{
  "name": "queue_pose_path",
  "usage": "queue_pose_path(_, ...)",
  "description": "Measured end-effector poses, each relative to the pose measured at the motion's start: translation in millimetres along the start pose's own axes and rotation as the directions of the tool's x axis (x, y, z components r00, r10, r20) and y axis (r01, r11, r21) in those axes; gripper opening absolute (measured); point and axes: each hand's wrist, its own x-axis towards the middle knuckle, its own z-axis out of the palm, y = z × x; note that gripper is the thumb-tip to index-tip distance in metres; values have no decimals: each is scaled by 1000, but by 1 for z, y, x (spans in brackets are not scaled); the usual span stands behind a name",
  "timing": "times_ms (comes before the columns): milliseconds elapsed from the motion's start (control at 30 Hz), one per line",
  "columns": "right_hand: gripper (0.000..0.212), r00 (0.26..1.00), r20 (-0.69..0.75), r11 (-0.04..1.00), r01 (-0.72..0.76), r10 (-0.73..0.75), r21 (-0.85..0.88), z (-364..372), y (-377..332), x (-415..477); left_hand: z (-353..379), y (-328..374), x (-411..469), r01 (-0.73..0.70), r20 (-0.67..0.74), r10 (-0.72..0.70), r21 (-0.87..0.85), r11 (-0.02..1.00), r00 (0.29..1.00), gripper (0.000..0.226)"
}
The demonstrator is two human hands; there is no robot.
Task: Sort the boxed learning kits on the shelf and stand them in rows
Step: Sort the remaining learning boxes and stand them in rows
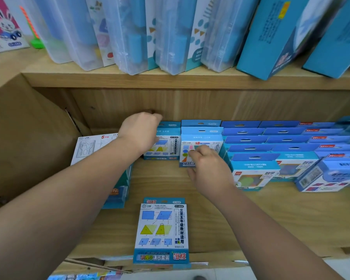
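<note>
A kit printed with blue and yellow shapes [166, 147] stands at the back of the lower shelf, with more of its kind behind it. My left hand [140, 131] curls over its upper left corner and grips it; the fingertips are hidden. Beside it on the right stands a kit with coloured shapes [208, 143], at the front of a short row. My right hand [207, 165] holds this front box, fingers curled on its face and thumb below. Another blue-and-yellow kit [162, 229] lies flat at the shelf's front edge.
Rows of blue kits [271, 138] stand to the right on the wooden shelf [271, 215]. A white kit [89, 147] and teal boxes [119, 190] lean against the left wall. The upper shelf carries clear plastic cases [129, 37] and blue boxes [271, 37].
</note>
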Motion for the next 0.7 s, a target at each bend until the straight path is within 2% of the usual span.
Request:
queue_pose_path(67,42,1000,-12,998,14,-14,53,3,-1,-7,-5,1,-8,4,-8,-4,-30,1000,1000,43)
queue_pose_path(133,42,1000,7,987,1,-2,160,8,-1,-18,-11,3,-23,5,-47,-10,-93,996,999,39)
queue_pose_path(233,65,981,193,941,-96,34,324,16,-4,-39,-21,9,-63,-19,-126,-12,-241,970,992,32)
queue_pose_path(300,83,956,286,930,-167,71,327,21,-6,-51,-25,16,-101,-56,-167,0,-329,943,986,28)
queue_pose_path(400,82,929,343,906,-262,142,334,30,-6,-70,-18,24,-156,-85,-164,20,-399,913,986,25)
queue_pose_path(500,78,919,352,906,-291,177,306,37,-5,-85,7,24,-194,-28,-81,-8,-438,898,997,19)
queue_pose_path(600,60,930,320,902,-286,180,324,39,-7,-91,36,21,-212,125,74,-102,-448,885,992,22)
queue_pose_path(700,46,935,317,892,-275,160,359,39,-11,-95,63,17,-220,280,226,-192,-473,835,955,27)
